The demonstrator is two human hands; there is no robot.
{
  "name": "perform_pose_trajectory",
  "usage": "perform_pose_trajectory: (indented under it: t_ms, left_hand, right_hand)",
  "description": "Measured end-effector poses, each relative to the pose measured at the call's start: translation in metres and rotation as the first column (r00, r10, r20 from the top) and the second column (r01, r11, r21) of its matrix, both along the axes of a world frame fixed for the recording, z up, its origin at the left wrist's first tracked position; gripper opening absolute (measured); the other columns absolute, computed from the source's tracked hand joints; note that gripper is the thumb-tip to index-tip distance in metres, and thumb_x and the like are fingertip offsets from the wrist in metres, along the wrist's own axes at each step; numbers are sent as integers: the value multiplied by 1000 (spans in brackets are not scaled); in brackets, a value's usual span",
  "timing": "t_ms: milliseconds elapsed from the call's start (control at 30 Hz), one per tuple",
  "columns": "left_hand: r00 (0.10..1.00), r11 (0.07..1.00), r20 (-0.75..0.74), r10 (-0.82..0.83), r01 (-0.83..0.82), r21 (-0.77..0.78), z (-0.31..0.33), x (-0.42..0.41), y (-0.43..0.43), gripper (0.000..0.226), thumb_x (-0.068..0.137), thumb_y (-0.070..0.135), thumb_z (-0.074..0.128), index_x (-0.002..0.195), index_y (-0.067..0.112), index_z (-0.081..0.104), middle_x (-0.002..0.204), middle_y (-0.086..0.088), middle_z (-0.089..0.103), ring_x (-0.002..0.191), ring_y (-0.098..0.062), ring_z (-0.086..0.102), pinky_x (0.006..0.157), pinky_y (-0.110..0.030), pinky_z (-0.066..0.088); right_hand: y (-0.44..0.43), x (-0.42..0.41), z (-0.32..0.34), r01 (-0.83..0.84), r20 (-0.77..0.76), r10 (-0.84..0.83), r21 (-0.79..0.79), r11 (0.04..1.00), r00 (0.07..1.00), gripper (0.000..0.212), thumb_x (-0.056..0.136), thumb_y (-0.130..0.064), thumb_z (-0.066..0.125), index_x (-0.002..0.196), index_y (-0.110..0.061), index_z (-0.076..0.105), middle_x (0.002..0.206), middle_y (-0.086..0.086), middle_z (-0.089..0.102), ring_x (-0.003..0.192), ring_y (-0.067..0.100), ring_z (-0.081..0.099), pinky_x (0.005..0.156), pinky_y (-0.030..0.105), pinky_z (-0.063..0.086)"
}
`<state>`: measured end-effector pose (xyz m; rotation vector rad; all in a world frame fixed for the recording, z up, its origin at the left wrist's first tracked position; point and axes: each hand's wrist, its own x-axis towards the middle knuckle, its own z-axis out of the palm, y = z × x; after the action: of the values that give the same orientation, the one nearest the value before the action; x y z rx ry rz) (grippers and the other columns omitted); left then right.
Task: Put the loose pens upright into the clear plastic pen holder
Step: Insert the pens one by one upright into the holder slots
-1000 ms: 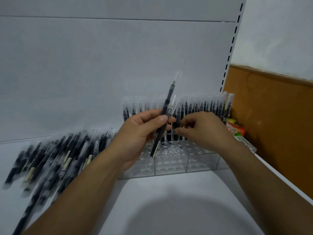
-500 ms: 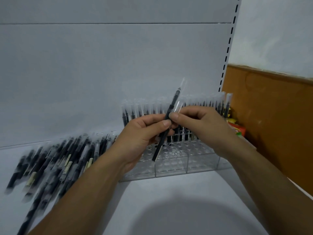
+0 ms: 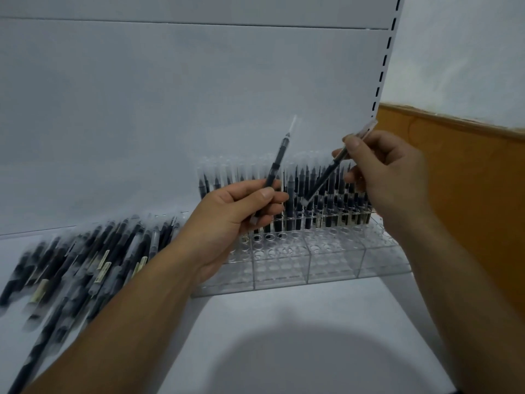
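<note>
A clear plastic pen holder [image 3: 306, 260] with rows of round holes stands on the white shelf against the back panel. Its back rows hold many upright black pens [image 3: 318, 191] with clear caps; the front rows are bare. My left hand [image 3: 235, 220] grips one black pen [image 3: 277, 163], tilted with its cap up, in front of the holder's left part. My right hand [image 3: 389, 177] pinches a second black pen [image 3: 329, 172], slanted with its lower end over the standing pens. A heap of loose pens [image 3: 85, 260] lies to the left of the holder.
The white shelf surface [image 3: 284, 336] stretches in front of the holder. A white back panel [image 3: 170, 109] with a slotted upright [image 3: 387, 52] rises behind it. An orange-brown wooden board [image 3: 468, 194] bounds the right side.
My right hand has drawn a second pen away from the left hand's pen, up and to the right. The left hand still holds its pen in about the same place.
</note>
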<state>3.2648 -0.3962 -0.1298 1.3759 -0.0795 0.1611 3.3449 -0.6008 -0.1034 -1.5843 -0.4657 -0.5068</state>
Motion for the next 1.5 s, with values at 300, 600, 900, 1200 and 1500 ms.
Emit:
perform_pose_trajectory:
  t_ms: [300, 600, 900, 1200, 1500]
  left_hand:
    - [1000, 999, 0, -4, 4, 51, 0, -1, -1, 29, 82, 20, 67, 110, 14, 72, 101, -3, 75, 86, -8, 70, 70, -15, 52]
    - [1000, 996, 4, -5, 5, 89, -1, 0, -2, 31, 79, 22, 68, 109, 14, 72, 101, -3, 76, 84, -7, 69, 70, -15, 52]
    - [1000, 993, 12, -10, 8, 115, -1, 0, -3, 29, 81, 22, 67, 109, 16, 72, 100, -2, 76, 85, -7, 70, 72, -15, 52]
    - [1000, 991, 13, -4, 3, 132, -1, -1, -4, 21, 87, 16, 65, 106, 17, 73, 99, -2, 76, 85, -7, 70, 73, -16, 53]
    - [1000, 988, 17, -1, -2, 156, -2, 0, -3, 20, 87, 15, 66, 106, 18, 73, 99, -2, 76, 87, -8, 70, 73, -15, 52]
  right_hand:
    - [7, 5, -8, 53, 106, -29, -230, 972, 994, 12, 95, -26, 62, 97, -18, 70, 79, -8, 69, 56, 4, 62, 54, 21, 52]
    - [14, 11, -7, 128, 224, -55, -324, 937, 973, 16, 96, -29, 61, 96, -16, 70, 76, -9, 66, 54, 1, 60, 49, 10, 44]
    - [15, 11, -17, -6, 28, 32, -636, 772, 999, 16, 95, -35, 60, 90, -23, 69, 78, -6, 69, 59, 1, 65, 60, 27, 55]
    - [16, 5, -16, 35, 54, 3, -691, 722, 999, 17, 93, -37, 63, 89, -22, 70, 68, -12, 61, 64, 5, 57, 59, 25, 44]
    - [3, 3, -10, 23, 32, -5, -598, 801, 999, 18, 86, -44, 68, 93, -28, 74, 79, -13, 69, 69, 1, 61, 65, 22, 49]
